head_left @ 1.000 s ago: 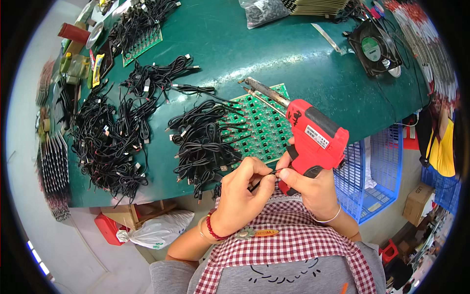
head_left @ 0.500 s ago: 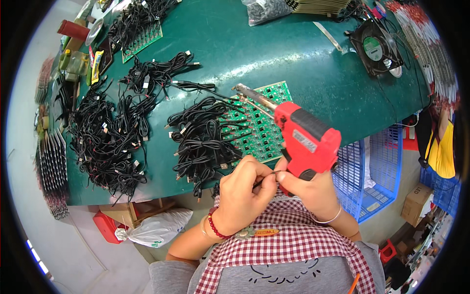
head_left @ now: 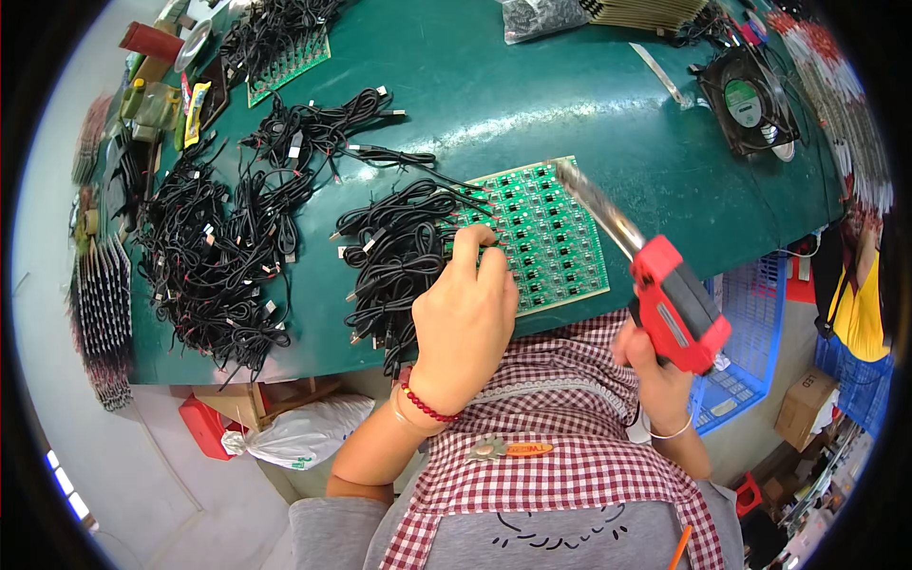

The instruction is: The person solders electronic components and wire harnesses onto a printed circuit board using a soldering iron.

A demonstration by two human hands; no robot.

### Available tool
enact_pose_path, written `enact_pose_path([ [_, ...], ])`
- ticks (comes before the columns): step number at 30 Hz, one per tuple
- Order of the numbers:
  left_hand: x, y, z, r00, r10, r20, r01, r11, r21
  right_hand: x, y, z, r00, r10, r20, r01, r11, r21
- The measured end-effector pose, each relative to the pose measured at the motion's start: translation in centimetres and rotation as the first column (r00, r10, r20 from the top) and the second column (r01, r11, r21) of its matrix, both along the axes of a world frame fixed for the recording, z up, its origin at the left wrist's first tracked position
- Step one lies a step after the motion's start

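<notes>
Red soldering gun (head_left: 678,306), green board (head_left: 551,237)

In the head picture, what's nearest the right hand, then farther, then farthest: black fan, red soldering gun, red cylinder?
1. Red soldering gun: held in the right hand.
2. Black fan: ahead, toward the right.
3. Red cylinder: far left.

One left hand (head_left: 465,318), one right hand (head_left: 660,388): two in all, with just the one soldering gun (head_left: 684,309). I count one table (head_left: 456,76), two boards (head_left: 560,237), one fan (head_left: 746,100) and one metal strip (head_left: 655,73); the cables (head_left: 214,261) are too tangled for me to number from here. Then two crates (head_left: 757,294), one sack (head_left: 313,427), one apron (head_left: 570,480) and, by my eye, three bracelets (head_left: 429,409).
</notes>
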State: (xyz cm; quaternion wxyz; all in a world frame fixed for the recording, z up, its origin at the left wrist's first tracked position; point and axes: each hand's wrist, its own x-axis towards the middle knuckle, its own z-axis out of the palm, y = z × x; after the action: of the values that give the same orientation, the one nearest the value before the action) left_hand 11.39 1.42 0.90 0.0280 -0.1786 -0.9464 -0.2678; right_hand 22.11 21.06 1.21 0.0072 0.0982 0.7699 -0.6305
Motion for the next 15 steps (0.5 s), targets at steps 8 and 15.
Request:
enact_pose_path([
  [8,-0.5,0.5,-0.3,0.995,0.025,-0.096,-0.030,0.998,-0.053,5.6,2.7,-1.7,0.990,-0.022,0.142,0.060,0.962,-0.265],
  [15,-0.5,0.7,-0.7,0.995,0.047,-0.089,-0.056,0.993,-0.102,6.2,1.8,-2.4,0.989,-0.049,0.140,0.057,0.997,-0.052],
])
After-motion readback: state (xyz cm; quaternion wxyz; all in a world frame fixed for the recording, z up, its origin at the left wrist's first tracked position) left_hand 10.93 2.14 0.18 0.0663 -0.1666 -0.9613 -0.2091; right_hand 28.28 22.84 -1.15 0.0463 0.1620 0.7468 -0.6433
